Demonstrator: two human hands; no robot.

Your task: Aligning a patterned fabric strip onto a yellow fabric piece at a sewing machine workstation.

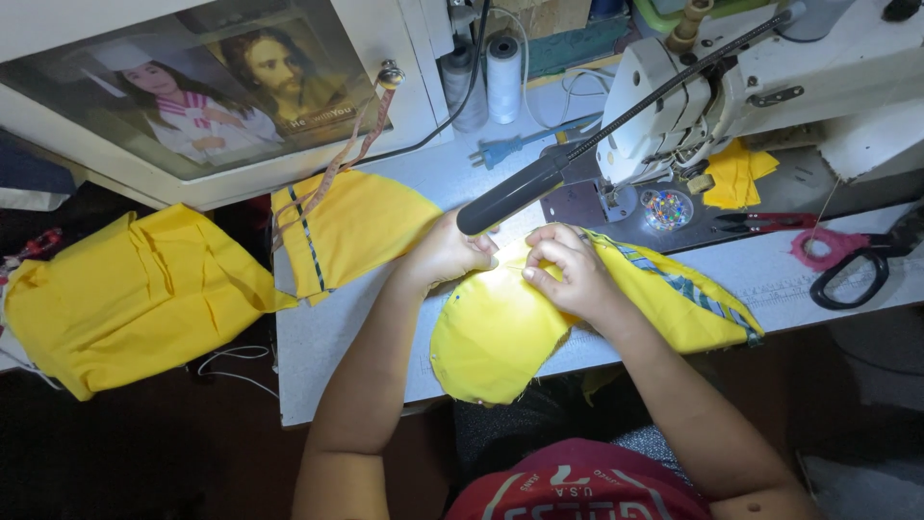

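Note:
A yellow fabric piece with a striped trim edge lies on the white sewing table, hanging over its front edge. My left hand grips the fabric's upper left edge. My right hand pinches the fabric's top between thumb and fingers. Both hands sit just in front of the white sewing machine, under its black lamp arm.
Another yellow piece with a striped band lies to the left, a measuring tape over it. A yellow bundle rests further left. Black-handled scissors, red snips, a pin dish, and thread cones are nearby.

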